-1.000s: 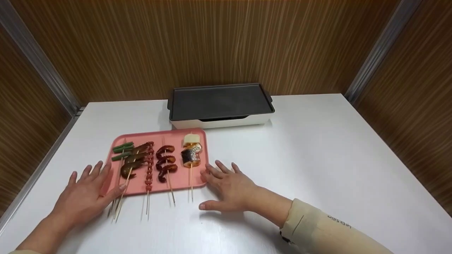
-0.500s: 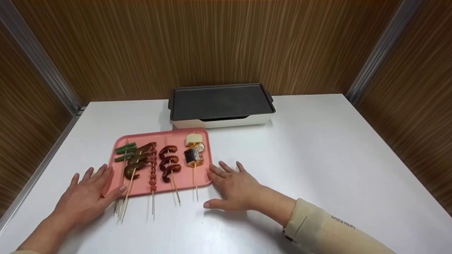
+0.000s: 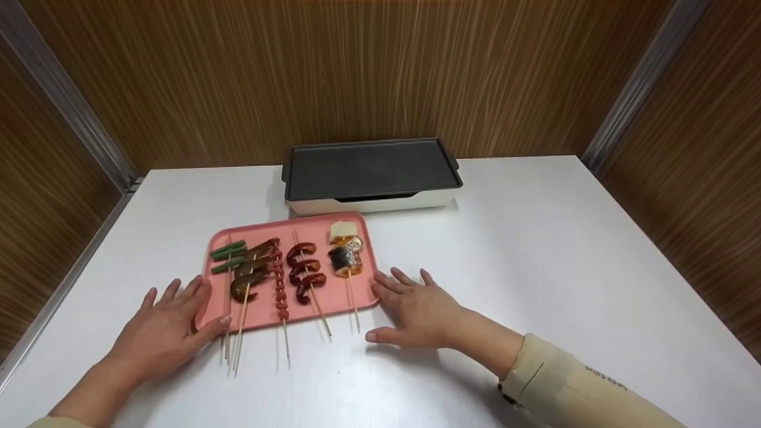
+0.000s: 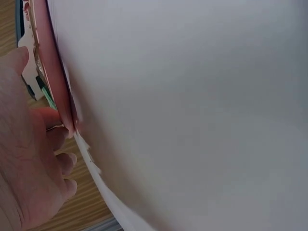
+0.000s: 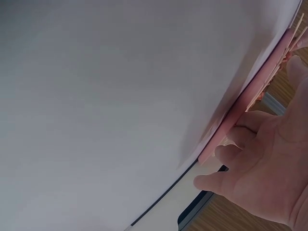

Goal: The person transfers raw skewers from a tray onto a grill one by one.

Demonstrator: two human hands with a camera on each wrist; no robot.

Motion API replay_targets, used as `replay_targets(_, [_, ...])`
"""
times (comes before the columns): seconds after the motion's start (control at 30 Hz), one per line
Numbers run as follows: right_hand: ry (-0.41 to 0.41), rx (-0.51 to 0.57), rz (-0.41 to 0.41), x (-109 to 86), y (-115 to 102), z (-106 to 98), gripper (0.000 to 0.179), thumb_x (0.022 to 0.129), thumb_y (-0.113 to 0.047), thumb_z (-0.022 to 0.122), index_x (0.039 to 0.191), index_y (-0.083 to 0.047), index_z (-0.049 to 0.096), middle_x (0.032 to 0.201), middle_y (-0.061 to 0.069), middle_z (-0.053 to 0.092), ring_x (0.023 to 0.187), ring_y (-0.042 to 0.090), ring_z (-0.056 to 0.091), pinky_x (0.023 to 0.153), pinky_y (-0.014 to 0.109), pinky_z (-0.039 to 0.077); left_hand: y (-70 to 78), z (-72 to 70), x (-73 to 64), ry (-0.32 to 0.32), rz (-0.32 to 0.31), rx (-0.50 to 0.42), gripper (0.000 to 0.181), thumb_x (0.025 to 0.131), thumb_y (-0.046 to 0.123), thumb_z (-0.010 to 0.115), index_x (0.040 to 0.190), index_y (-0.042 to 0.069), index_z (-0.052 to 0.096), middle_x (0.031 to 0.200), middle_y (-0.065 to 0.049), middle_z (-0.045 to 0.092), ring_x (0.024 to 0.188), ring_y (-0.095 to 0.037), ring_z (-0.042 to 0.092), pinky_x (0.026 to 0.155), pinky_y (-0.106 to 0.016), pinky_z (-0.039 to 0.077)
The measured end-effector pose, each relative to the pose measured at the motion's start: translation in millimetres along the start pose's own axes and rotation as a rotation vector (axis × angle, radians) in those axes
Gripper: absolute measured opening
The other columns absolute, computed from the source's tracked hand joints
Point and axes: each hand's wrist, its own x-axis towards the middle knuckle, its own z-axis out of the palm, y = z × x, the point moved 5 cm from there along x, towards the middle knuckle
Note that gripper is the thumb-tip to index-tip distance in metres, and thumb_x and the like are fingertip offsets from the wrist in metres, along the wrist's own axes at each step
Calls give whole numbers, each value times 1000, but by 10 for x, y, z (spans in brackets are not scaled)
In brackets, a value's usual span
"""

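A pink tray (image 3: 336,300) lies on the white table, slightly turned, between my two hands. Straight fingers of my left hand (image 3: 163,330) touch its left edge, with the thumb near the front left corner by the sticks. At the right edge, my right hand (image 3: 422,312) touches with extended fingers, its thumb held apart. On the tray lie green vegetable pieces (image 3: 229,264), brown shrimp (image 3: 244,288), small red pieces (image 3: 280,291), curled tentacles (image 3: 307,266) and a fish chunk (image 3: 345,258) below a white block (image 3: 343,230), all skewered. Several sticks overhang the front edge.
A black rectangular griddle (image 3: 374,169) on a white base stands behind the tray, close to its back edge. Wood-grain panels (image 3: 374,71) enclose the table (image 3: 535,267) at the back and sides.
The tray with its skewers has slid to the right along the table, and both hands have moved right with it. The griddle has stayed in place.
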Motion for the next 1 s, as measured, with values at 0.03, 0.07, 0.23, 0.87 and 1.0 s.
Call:
replay_targets(0.03, [3,3,0,6,-6,1,100,96,-81,48,167,-13,35,173,2,28,160,34,24,124,70,19,-9,-4,-10,2,2,2,91,105,66,49,159,-6,41,165,-30,34,149,-61,27,119,-77,14])
replay_targets(0.07, [4,2,0,13,-9,3,100,96,-81,48,167,-13,35,173,3,28,160,34,24,124,70,19,-17,-7,-18,2,3,6,91,105,66,48,159,-6,41,165,-30,34,149,-61,27,119,-77,14])
replay_targets(0.23, [4,0,-1,25,-18,22,100,96,-81,47,167,-12,35,173,4,29,160,34,25,123,71,20,-37,-4,-46,-4,11,34,91,105,67,47,159,-5,41,165,-29,36,149,-60,29,120,-76,17])
replay_targets(0.87, [29,31,2,12,-6,34,99,98,-79,49,166,-8,36,173,8,28,159,38,23,121,74,21,-38,-28,-47,22,60,50,89,104,66,49,159,-5,43,165,-26,39,150,-54,34,121,-72,23])
replay_targets(1.0, [21,51,5,13,-1,29,98,98,-78,49,166,-8,36,173,8,28,159,38,23,120,75,21,-54,-36,-45,23,63,45,90,103,67,49,158,-4,44,165,-25,40,151,-53,34,121,-71,23])
